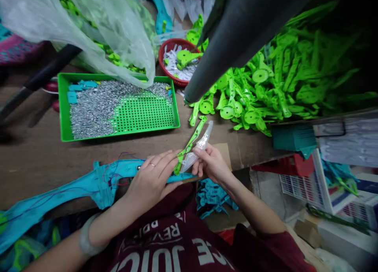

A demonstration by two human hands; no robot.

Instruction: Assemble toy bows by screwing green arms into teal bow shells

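Note:
A long blue plastic shell with thin red and blue wires lies along the table's near edge. My left hand is closed over its right part, fingers across the top and thumb on the near side. Beside those fingertips a narrow bright green plastic piece stands out at a slant, its lower end by the shell. Between thumb and fingers, my right hand pinches a clear, pointed plastic piece, tilted up just right of the green one. My left palm hides part of the shell.
A green perforated tray of small screws lies beyond my hands. Behind it are a plastic bag and a red basket of white pieces. Green parts pile up at right. A dark grey tube hangs over the table.

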